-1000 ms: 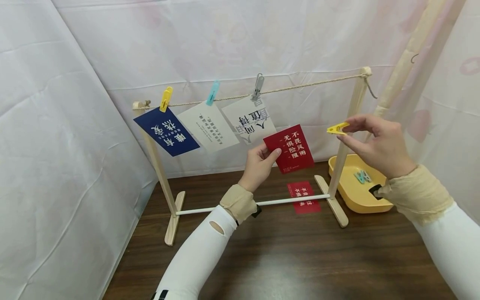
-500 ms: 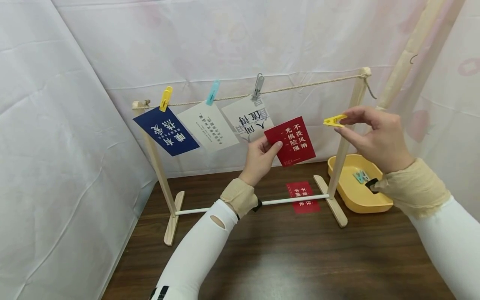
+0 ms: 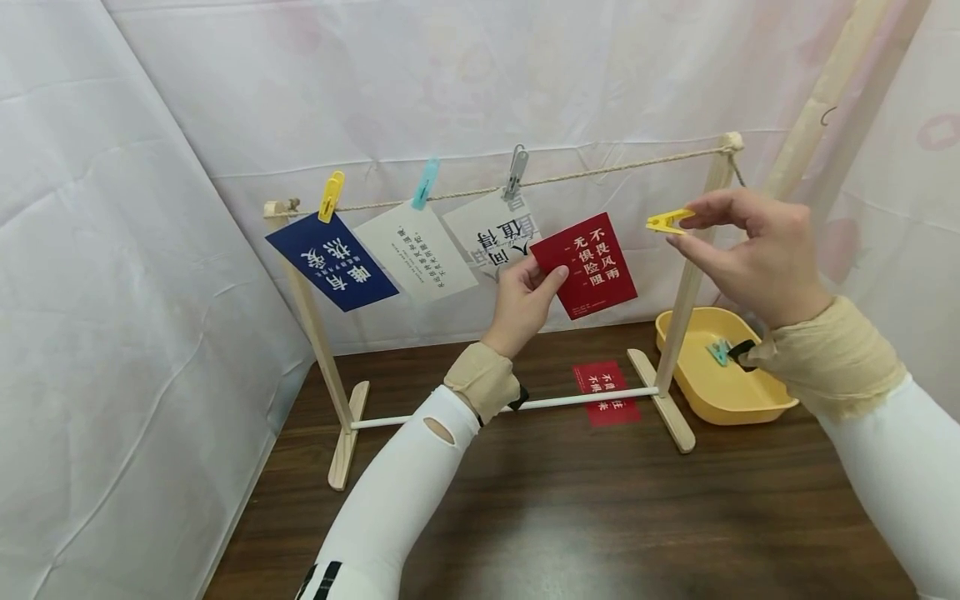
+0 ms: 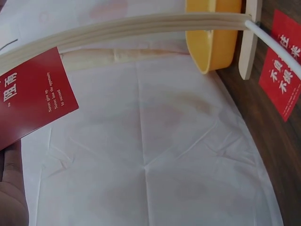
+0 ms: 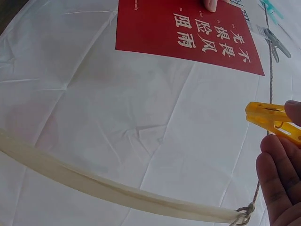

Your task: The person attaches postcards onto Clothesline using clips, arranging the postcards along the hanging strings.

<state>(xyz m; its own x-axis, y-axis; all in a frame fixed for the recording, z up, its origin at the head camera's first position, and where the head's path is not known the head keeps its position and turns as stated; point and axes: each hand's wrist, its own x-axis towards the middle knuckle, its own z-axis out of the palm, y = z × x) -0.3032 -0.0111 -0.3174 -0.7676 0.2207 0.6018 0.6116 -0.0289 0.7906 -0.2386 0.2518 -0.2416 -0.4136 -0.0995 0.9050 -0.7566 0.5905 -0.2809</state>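
My left hand (image 3: 522, 302) pinches a red card (image 3: 587, 268) with white characters by its left edge, below the rope (image 3: 615, 168). To the right, my right hand (image 3: 761, 254) holds a yellow clothespin (image 3: 667, 221) between thumb and fingers, its tip pointing left toward the card but apart from it. In the right wrist view the yellow clothespin (image 5: 275, 117) appears beside the rope, and the card (image 5: 193, 35) lies above it. Three cards hang on the rope: a blue card (image 3: 333, 262) under a yellow clothespin, a white card (image 3: 416, 254) under a blue one, another white card (image 3: 487, 229) under a grey one.
A wooden rack (image 3: 684, 308) carries the rope, with a white crossbar (image 3: 585, 402) low down. Another red card (image 3: 606, 392) lies on the dark table (image 3: 570, 508) under the crossbar. A yellow tray (image 3: 738, 404) with teal clothespin (image 3: 718, 352) stands behind the right post.
My left hand has raised the red card slightly toward the rope. My right hand has also risen with the yellow clothespin. The hanging cards have stayed in place.
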